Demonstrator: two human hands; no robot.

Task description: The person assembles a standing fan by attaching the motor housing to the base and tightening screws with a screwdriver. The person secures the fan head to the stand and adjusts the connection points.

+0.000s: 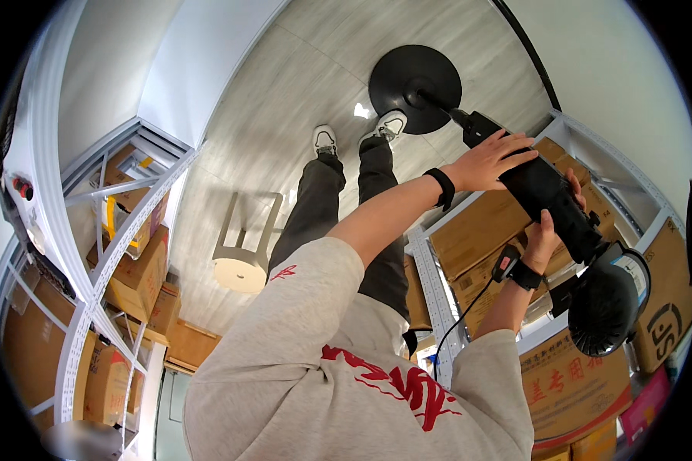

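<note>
- In the head view, a tall black machine (pixel 542 188) leans by the right-hand shelf (pixel 427 280), in front of the person.
- Its round foot (pixel 396 81) is on the floor (pixel 300 58), near the shoes (pixel 325 140).
- The left hand (pixel 488 163) lies on its black body, fingers spread.
- The right hand (pixel 546 240) curls around its side, gripping it.
- The round black head (pixel 603 311) is above brown boxes (pixel 573 388).
- A pale stool (pixel 241 267) stands near the left leg (pixel 309 203).
</note>
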